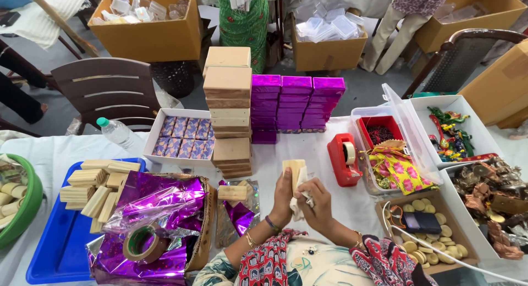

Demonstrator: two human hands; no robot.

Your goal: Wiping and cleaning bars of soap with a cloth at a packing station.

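Head view: a pale wooden block point(293, 168) stands upright near the table's point(308, 201) near edge, clasped between both hands. Just beyond it sit a red tape dispenser point(343, 158) and stacked wooden boxes point(228, 113); purple foil point(159, 209) lies to the left. The left hand point(283, 201) presses its side; the right hand point(313, 201) pinches white paper point(300, 201) against it.

Both forearms are bare below red sleeves printed with black and white paisley. The left hand point(284, 201) has a dark bangle point(272, 224) and a gold bangle point(251, 240) behind it. The right hand point(315, 205) wears a gold bracelet point(358, 241). The cream top carries a small brooch point(312, 251).
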